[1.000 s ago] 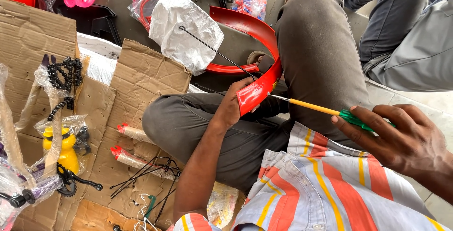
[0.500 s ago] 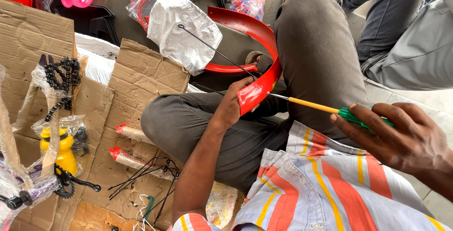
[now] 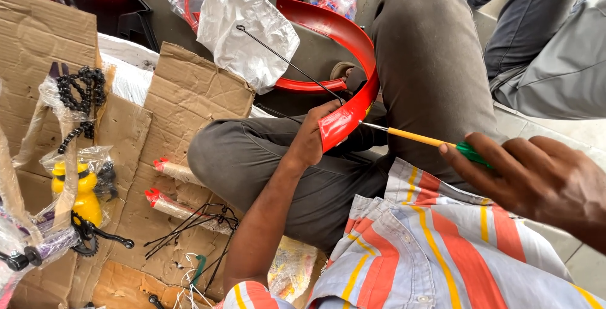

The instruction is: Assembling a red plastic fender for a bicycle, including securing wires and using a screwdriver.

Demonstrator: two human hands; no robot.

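I sit cross-legged in grey trousers and a striped shirt. My left hand (image 3: 314, 137) grips the near end of a curved red bicycle mudguard (image 3: 353, 63), which arcs up and away over my knee. A thin black wire stay (image 3: 287, 63) runs from the mudguard toward a white plastic bag (image 3: 243, 31). My right hand (image 3: 536, 179) holds a screwdriver (image 3: 420, 138) with a yellow shaft and green handle, its tip touching the inside of the mudguard near my left hand.
Flattened cardboard (image 3: 170, 113) covers the floor to the left, with wrapped red-tipped parts (image 3: 177, 205), loose black wire stays (image 3: 189, 227), a bagged chain (image 3: 79, 94) and a yellow part in plastic (image 3: 85, 192). Another person in grey trousers (image 3: 536, 37) sits at the upper right.
My right hand with the screwdriver has shifted slightly down and left. The left hand still holds the mudguard end in the same place.
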